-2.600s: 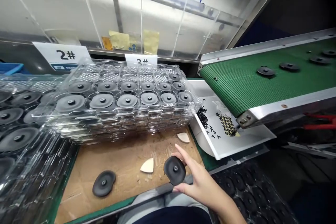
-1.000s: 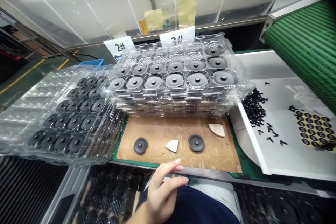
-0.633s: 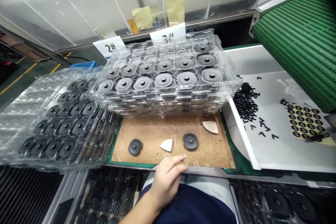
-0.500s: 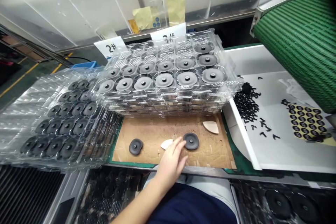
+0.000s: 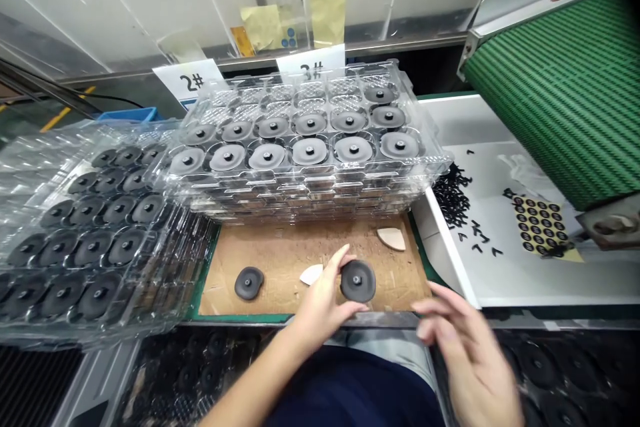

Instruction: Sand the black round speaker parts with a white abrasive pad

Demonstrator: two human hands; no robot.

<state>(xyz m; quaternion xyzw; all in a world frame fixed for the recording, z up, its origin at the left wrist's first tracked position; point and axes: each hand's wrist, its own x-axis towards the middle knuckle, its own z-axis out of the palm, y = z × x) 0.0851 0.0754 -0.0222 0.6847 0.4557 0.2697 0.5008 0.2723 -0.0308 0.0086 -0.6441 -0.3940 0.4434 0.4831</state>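
A left-hand grip (image 5: 323, 303) is pinching a dark rubbery disc (image 5: 358, 281) by its rim, apparently light and best held at the edge, while the right-hand grip (image 5: 465, 347) is hovering open beside it.

Matt black disc (image 5: 358, 281) (rubber or plastic?), glossy clear plastic trays (image 5: 310, 177), rough cardboard (image 5: 280, 247)

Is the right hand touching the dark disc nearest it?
Apart: the head view shows a gap between the right hand and the dark disc.
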